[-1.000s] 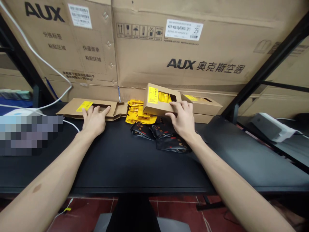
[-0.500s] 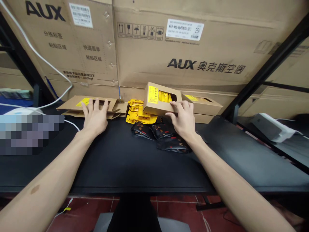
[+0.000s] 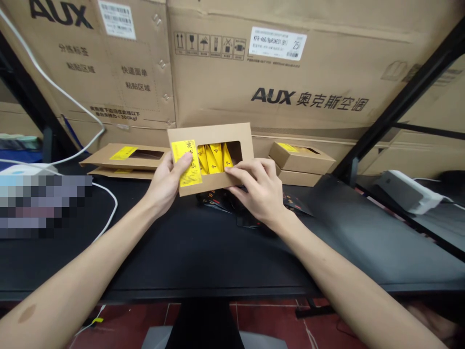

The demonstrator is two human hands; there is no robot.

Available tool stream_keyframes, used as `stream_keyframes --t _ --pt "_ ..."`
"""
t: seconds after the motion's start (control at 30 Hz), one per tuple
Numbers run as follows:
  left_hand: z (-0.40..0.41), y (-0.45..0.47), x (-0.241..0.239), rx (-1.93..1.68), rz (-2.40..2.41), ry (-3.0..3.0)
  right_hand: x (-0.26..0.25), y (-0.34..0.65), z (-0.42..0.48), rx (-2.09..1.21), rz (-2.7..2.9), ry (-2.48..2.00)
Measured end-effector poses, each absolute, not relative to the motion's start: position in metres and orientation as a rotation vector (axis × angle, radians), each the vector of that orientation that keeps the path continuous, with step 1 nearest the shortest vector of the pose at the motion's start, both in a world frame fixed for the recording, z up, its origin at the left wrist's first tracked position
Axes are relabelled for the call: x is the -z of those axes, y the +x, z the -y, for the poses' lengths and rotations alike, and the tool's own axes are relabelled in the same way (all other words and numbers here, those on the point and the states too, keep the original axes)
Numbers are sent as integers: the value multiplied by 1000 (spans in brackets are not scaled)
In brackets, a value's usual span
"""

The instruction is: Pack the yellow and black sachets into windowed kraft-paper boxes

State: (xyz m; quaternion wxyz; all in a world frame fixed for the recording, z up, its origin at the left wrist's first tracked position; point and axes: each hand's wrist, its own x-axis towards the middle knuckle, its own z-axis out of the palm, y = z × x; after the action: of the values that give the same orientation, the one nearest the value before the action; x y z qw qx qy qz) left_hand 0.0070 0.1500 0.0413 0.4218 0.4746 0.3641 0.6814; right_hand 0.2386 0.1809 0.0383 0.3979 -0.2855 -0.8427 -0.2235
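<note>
A brown cardboard box [image 3: 221, 133] with a cut-out window is raised above the table and tilted toward me. Several yellow packets [image 3: 214, 159] show through its window. My left hand [image 3: 162, 188] grips the left end, its thumb pressed on the yellow label [image 3: 189, 175]. At the lower right, my right hand [image 3: 259, 190] is closed on the box's bottom edge, with the index fingertip at the window beside the packets. Black packets [image 3: 215, 202] lie on the table beneath, partly hidden by the box and my right hand.
Two flattened cartons [image 3: 140, 149] lie on the left, and two stacked boxes [image 3: 307, 167] stand on the right. Large cardboard cartons [image 3: 218, 82] form the back wall. A white cable [image 3: 113, 208] crosses the left side of the black table [image 3: 218, 257]. A white device [image 3: 412, 191] is at far right.
My left hand has left the flattened cartons and taken the left end of a windowed box. The box in front of me is now more central and faces me. The loose yellow packets are no longer visible.
</note>
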Motion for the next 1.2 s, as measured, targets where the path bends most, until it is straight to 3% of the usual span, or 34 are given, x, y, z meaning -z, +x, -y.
stream_keyframes --t 0.2,0.57,1.2 --pt "-147 2 -48 -1763 -854 1085 -36 233 -178 570 2080 -551" --pt "-148 3 -41 -1784 -838 1089 -30 232 -188 -290 1732 -740" --pt "-146 1 -41 -1779 -864 1151 -30 233 -186 -322 1725 -695"
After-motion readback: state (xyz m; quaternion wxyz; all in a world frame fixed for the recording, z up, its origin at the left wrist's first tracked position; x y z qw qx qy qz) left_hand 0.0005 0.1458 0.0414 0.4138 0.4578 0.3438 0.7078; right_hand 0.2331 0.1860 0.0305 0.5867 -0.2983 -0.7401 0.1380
